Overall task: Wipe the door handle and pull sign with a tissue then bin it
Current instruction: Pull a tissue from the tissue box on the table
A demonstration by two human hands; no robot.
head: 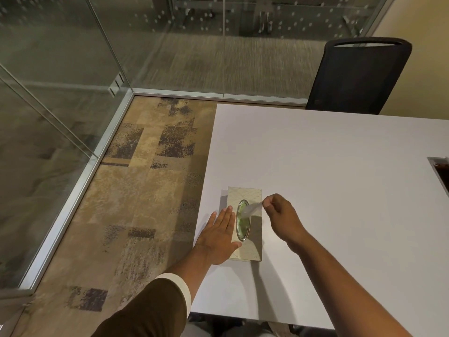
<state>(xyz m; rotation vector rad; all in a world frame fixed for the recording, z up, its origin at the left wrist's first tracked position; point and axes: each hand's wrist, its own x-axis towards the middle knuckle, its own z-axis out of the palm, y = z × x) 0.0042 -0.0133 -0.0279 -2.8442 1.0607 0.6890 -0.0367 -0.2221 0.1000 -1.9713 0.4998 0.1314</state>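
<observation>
A pale patterned tissue box (254,195) with an oval metal-rimmed slot lies near the front left edge of the white table (328,171). My left hand (218,235) rests flat, fingers spread, on the box's left side. My right hand (281,215) pinches the corner of a white tissue (252,208), which stretches from the slot up to my fingertips, blurred. No door handle, pull sign or bin is in view.
A black mesh office chair (359,76) stands at the table's far side. Glass partition walls (60,93) with metal frames run along the left and back. Patterned brown carpet (141,190) lies left of the table. A recessed opening (441,171) sits at the table's right edge.
</observation>
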